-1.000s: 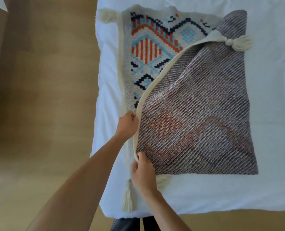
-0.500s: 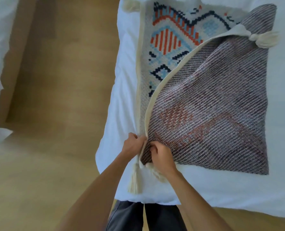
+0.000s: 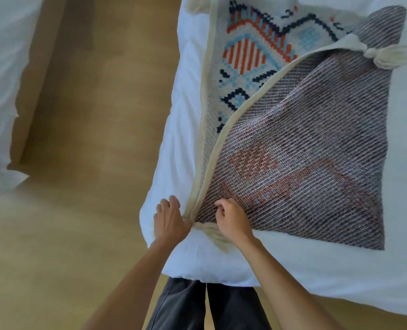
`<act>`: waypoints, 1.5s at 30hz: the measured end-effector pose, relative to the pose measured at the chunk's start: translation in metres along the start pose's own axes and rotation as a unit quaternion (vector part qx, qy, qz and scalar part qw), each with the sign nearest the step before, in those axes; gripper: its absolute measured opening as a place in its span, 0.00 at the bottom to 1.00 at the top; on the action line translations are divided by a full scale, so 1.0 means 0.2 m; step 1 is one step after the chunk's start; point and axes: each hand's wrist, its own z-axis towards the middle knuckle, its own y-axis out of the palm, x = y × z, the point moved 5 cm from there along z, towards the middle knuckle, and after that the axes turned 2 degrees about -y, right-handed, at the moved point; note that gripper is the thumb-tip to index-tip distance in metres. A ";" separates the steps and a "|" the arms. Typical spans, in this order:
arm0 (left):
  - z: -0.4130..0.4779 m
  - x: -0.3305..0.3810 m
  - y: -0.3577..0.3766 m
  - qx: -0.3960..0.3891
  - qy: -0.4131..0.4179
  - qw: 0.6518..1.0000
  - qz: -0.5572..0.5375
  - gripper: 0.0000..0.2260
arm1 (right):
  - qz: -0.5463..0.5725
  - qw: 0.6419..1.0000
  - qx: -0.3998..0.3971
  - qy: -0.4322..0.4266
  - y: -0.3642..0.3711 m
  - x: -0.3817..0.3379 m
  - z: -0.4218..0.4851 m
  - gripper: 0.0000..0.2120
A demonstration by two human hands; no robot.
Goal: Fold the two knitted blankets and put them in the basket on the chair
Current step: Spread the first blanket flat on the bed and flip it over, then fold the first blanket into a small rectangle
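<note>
A knitted blanket (image 3: 300,148) lies on the white bed, folded over so its greyish striped back faces up. Its patterned face (image 3: 247,55) in orange, blue and navy shows at the upper left. A cream border runs along the fold, with a tassel (image 3: 385,57) at the far right corner. My left hand (image 3: 170,221) pinches the cream edge at the near left corner. My right hand (image 3: 233,220) grips the folded layer just beside it, fingers curled into the knit. Another tassel (image 3: 218,234) lies between my wrists. No second blanket, basket or chair is in view.
The white bed (image 3: 316,277) fills the right side; its near edge is against my dark trousers (image 3: 204,306). Wooden floor (image 3: 78,163) spreads to the left. White bedding of another bed (image 3: 0,91) sits at the far left edge.
Both hands slid down the cream edge to the near left corner and closed on it side by side. The near tassel, which hung over the bed edge, is now bunched between my wrists.
</note>
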 end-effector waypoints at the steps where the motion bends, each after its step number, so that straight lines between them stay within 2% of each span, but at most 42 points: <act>1: -0.01 0.02 -0.01 0.026 0.015 0.999 -0.031 0.14 | 0.002 1.000 0.001 -0.007 0.01 -0.02 0.01 0.12; 3: -0.03 0.06 0.02 0.008 0.017 0.996 -0.086 0.12 | 0.004 1.000 0.001 -0.018 0.02 -0.06 0.02 0.12; 6: -0.03 0.09 0.10 -0.053 -0.013 0.994 -0.092 0.12 | -0.012 0.998 0.013 -0.059 0.02 -0.13 0.05 0.16; 9: 0.00 0.10 0.13 -0.057 -0.021 0.996 -0.059 0.14 | -0.124 0.985 -0.019 -0.120 0.05 -0.19 0.09 0.24; 11: 0.02 0.10 0.15 -0.063 -0.030 0.996 -0.051 0.12 | -0.188 0.973 -0.038 -0.126 0.07 -0.19 0.13 0.25; 15: 0.06 0.10 0.14 -0.101 -0.036 0.993 -0.058 0.09 | -0.212 0.969 -0.033 -0.121 0.08 -0.19 0.18 0.14; 18: 0.08 0.07 0.09 -0.100 -0.021 0.994 -0.026 0.04 | -0.159 0.976 -0.003 -0.146 0.08 -0.24 0.18 0.07; 22: 0.10 -0.04 0.02 -0.060 -0.035 0.997 0.021 0.02 | -0.113 0.976 -0.009 -0.187 0.12 -0.30 0.16 0.07; 26: 0.07 -0.03 0.05 -0.101 -0.045 0.994 0.019 0.05 | -0.134 0.979 -0.047 -0.146 0.13 -0.26 0.14 0.19; 30: 0.00 -0.02 0.00 -0.125 -0.071 0.989 -0.041 0.15 | -0.101 0.989 -0.044 -0.096 0.05 -0.26 0.05 0.23; 33: -0.09 -0.07 -0.08 -0.121 -0.075 0.988 -0.053 0.16 | -0.076 0.994 -0.042 -0.062 -0.04 -0.26 -0.08 0.22; 37: -0.19 -0.17 -0.18 -0.136 -0.082 0.985 -0.069 0.07 | -0.034 0.999 -0.026 -0.010 -0.10 -0.26 -0.22 0.20; 40: -0.25 -0.25 -0.26 -0.149 -0.080 0.983 -0.077 0.02 | -0.025 0.999 -0.017 0.015 -0.12 -0.29 -0.31 0.14; 43: -0.28 -0.36 -0.36 -0.162 -0.063 0.981 -0.089 0.01 | -0.032 0.998 -0.023 0.046 -0.09 -0.36 -0.38 0.06; 45: -0.27 -0.45 -0.45 -0.168 -0.050 0.979 -0.105 0.03 | -0.036 0.996 -0.031 0.069 -0.03 -0.43 -0.41 0.07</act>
